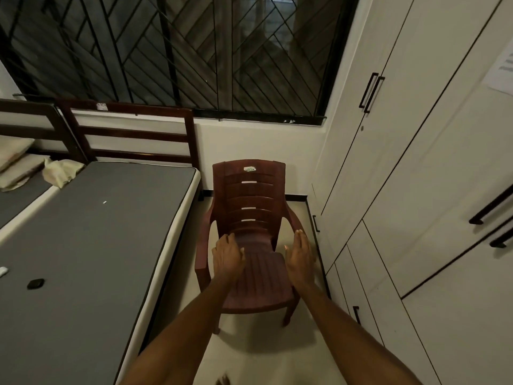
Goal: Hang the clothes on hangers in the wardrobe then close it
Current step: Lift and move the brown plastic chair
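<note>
The white wardrobe (410,162) fills the right side, all its doors shut, with black bar handles (370,91). No clothes or hangers are in view. Both my arms stretch forward over a maroon plastic armchair (254,195) standing between bed and wardrobe. My left hand (226,255) hovers over the seat's left part, fingers straight and spread, holding nothing. My right hand (299,252) is held edge-on beside the chair's right armrest, fingers straight, holding nothing.
A bed with a bare grey mattress (91,240) runs along the left; a small black object (35,283) lies on it, and pillows (16,162) sit at its head. A barred window (177,51) is behind. A narrow strip of pale floor (249,345) lies between bed and wardrobe.
</note>
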The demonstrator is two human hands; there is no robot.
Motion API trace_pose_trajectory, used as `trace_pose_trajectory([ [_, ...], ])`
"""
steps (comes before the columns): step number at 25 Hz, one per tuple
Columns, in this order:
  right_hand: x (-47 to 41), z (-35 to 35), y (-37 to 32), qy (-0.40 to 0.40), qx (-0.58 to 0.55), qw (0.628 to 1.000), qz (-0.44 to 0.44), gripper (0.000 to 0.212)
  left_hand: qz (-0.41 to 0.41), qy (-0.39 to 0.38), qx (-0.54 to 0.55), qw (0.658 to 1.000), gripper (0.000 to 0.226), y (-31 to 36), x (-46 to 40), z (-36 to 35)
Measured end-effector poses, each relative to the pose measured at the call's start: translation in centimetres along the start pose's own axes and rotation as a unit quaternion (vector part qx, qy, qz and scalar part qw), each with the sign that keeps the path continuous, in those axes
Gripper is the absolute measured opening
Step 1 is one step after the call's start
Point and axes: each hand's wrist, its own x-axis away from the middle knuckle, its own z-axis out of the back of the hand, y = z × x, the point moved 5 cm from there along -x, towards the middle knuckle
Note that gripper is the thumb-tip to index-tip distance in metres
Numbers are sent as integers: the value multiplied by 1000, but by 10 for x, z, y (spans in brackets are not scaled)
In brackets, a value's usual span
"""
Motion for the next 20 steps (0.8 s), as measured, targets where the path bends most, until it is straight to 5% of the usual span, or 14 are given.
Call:
trace_pose_trajectory([
  [8,-100,-53,23,-19,14,999,-38,59,33,-42,-8,999,40,-31,-101,-49],
  [20,-207,-146,113,-147,56,984,-88,64,126,-103,-27,986,49,-54,-186,-149],
])
